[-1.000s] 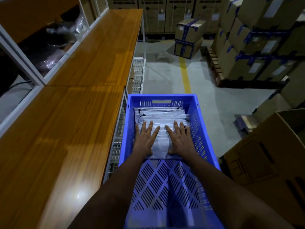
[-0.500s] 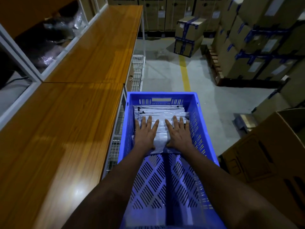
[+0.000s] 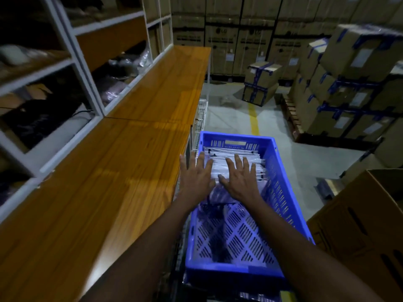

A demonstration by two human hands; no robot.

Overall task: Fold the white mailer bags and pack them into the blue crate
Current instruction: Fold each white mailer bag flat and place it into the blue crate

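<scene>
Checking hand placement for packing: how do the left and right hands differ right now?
The left hand overlaps the blue crate's left wall; the right hand is wholly within it. The left hand covers only the white mailer bags' left ends; the right hand covers their middle. Both are open, palms down, fingers spread.

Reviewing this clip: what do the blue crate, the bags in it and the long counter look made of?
Blue crate: moulded plastic; slotted walls, perforated floor. Mailer bags: thin plastic film, probably; slight sheen, creases. Counter: glossy wood-grain top, varnished wood or laminate; light glares off it.
</scene>
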